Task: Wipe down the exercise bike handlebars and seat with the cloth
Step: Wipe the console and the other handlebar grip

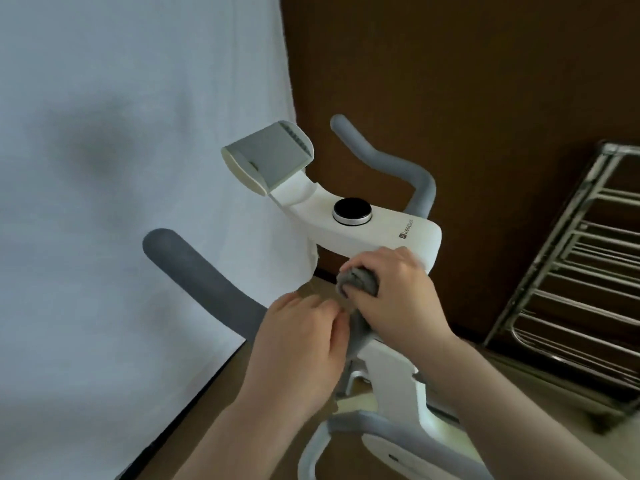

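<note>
A white exercise bike [391,233] is seen from above, its handlebars covered in grey foam. The left handlebar [194,271] is the darker of the two and curves up from the middle of the bike to a rounded end in front of a pale blue sheet [121,168]. The right handlebar [398,161] is lighter grey and bends up and away against a brown wall [467,81]. Between them a white console carries a round black knob [352,210] with a silver rim, and beyond it a grey holder [266,155] is tilted upward. A small logo is printed on the console's near end.

A grey cloth [358,282] is bunched just below the console, where the bars meet the white post. The right hand [394,292] is curled round the cloth, with its fingers wrapped over the top of the bunch. The left hand [301,337] is just beside it, its fingertips drawn together at a hanging part of the cloth; whether that part is truly pinched cannot be told, as the picture is blurred there.

A metal wire rack [571,289] is leaned against the wall on the right. The seat is not shown.
</note>
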The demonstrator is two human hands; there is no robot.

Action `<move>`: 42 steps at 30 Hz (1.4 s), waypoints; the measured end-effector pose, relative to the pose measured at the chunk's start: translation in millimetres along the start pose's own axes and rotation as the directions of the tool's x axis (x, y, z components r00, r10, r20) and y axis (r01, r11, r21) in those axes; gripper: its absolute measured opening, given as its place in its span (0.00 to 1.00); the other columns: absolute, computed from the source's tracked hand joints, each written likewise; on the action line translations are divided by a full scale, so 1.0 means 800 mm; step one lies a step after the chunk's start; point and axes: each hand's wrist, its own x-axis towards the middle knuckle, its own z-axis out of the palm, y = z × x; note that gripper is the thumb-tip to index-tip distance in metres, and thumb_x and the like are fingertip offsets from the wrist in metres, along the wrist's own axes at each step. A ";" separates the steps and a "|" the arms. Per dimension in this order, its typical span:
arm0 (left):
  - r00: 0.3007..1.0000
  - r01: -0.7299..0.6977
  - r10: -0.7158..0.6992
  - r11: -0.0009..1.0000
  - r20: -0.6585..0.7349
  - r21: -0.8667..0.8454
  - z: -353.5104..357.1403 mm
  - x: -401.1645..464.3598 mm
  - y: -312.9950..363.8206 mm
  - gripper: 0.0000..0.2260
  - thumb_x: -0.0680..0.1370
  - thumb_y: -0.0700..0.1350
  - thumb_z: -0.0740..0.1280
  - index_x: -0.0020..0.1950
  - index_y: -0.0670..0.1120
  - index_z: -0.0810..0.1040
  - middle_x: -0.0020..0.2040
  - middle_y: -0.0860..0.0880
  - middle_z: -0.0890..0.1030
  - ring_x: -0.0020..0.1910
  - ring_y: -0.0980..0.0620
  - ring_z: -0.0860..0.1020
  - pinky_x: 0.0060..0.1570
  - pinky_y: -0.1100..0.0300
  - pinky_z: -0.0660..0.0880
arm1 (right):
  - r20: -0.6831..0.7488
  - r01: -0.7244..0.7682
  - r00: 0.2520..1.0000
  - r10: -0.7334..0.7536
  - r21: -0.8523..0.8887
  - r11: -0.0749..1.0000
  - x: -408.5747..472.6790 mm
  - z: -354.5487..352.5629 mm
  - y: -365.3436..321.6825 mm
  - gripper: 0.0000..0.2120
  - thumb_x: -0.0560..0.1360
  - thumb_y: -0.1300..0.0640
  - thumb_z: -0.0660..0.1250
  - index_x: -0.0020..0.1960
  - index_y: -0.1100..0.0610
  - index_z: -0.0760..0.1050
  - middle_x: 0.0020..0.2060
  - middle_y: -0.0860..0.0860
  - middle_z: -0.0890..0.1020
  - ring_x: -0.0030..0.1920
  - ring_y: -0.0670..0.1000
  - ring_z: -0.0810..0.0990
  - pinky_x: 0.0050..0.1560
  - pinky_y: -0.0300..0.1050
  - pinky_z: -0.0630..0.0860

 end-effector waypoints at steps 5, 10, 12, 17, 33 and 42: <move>0.989 -0.031 0.028 0.999 -0.146 -0.016 0.003 -0.011 -0.044 0.18 0.78 0.53 0.52 0.42 0.52 0.80 0.40 0.60 0.79 0.39 0.64 0.72 0.70 0.56 0.63 | -0.145 -0.172 0.974 0.176 0.036 0.984 -0.007 0.009 -0.011 0.05 0.73 0.56 0.71 0.49 0.49 0.81 0.45 0.45 0.81 0.50 0.47 0.74 0.51 0.44 0.76; 0.974 -0.060 0.067 0.997 -0.218 0.041 0.008 -0.015 -0.050 0.22 0.79 0.54 0.49 0.42 0.53 0.83 0.43 0.58 0.82 0.44 0.60 0.77 0.66 0.55 0.67 | -0.150 -0.147 0.978 0.144 -0.009 0.989 -0.022 0.022 -0.030 0.06 0.71 0.57 0.73 0.47 0.48 0.81 0.44 0.42 0.79 0.51 0.47 0.74 0.49 0.42 0.75; 0.973 -0.057 0.063 0.998 -0.223 0.035 0.011 -0.016 -0.051 0.23 0.80 0.54 0.49 0.43 0.53 0.83 0.43 0.58 0.82 0.45 0.59 0.78 0.65 0.55 0.68 | -0.195 -0.182 0.964 0.182 0.019 0.983 -0.022 0.018 -0.027 0.07 0.71 0.57 0.73 0.48 0.48 0.81 0.45 0.43 0.80 0.53 0.46 0.73 0.50 0.40 0.73; 0.966 -0.042 0.057 0.997 -0.252 0.063 0.014 -0.017 -0.051 0.21 0.80 0.52 0.51 0.43 0.52 0.83 0.42 0.56 0.82 0.43 0.57 0.77 0.59 0.57 0.70 | -0.180 -0.053 0.983 0.046 -0.034 0.998 -0.035 0.024 -0.040 0.09 0.69 0.60 0.73 0.45 0.47 0.81 0.42 0.41 0.80 0.49 0.48 0.75 0.47 0.42 0.74; 0.937 0.249 -0.186 0.949 -0.294 0.192 0.023 -0.009 -0.023 0.23 0.77 0.52 0.49 0.40 0.52 0.83 0.43 0.55 0.83 0.46 0.51 0.78 0.63 0.49 0.69 | -0.102 -0.005 0.995 0.014 0.092 0.996 -0.031 0.010 -0.006 0.07 0.73 0.54 0.69 0.51 0.50 0.79 0.49 0.48 0.74 0.49 0.49 0.74 0.49 0.44 0.74; 0.885 0.332 -0.262 0.935 -0.386 0.127 0.035 -0.019 -0.012 0.22 0.78 0.51 0.49 0.45 0.48 0.83 0.50 0.49 0.82 0.53 0.47 0.77 0.68 0.45 0.65 | -0.049 0.095 0.995 -0.089 0.144 0.985 -0.037 0.011 -0.008 0.06 0.73 0.58 0.71 0.50 0.53 0.81 0.47 0.50 0.76 0.49 0.50 0.74 0.47 0.44 0.77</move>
